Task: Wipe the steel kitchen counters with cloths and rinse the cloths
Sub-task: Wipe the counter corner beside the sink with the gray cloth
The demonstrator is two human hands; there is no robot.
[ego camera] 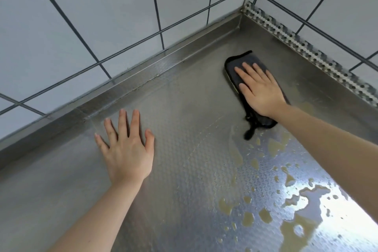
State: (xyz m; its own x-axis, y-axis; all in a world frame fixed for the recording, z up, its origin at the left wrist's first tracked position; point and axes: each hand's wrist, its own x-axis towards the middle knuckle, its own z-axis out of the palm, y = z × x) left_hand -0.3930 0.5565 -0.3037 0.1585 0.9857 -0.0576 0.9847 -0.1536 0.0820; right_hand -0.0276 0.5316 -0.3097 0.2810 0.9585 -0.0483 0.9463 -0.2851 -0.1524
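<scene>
One dark grey cloth (pixel 245 67) lies folded on your steel worktop (pixel 184 129), far back near the corner where the two tiled walls (pixel 102 16) meet. Your right hand (pixel 259 88) lies flat on top of it, fingers straight and slightly spread, pressing it down against the metal rather than gripping it. A black edge and a small dangling tab of the cloth stick out below your wrist, toward you.

Your left hand (pixel 126 149) rests well apart from the cloth, palm down on bare steel, fingers stretched out and splayed, holding nothing, close to the raised steel lip along the left wall.

Near you and to the right of the cloth, brownish puddles (pixel 290 227) and droplets sit on the embossed surface, with bright glare across them. A perforated metal strip (pixel 302 43) runs along the foot of the right-hand wall, just beyond the cloth.
</scene>
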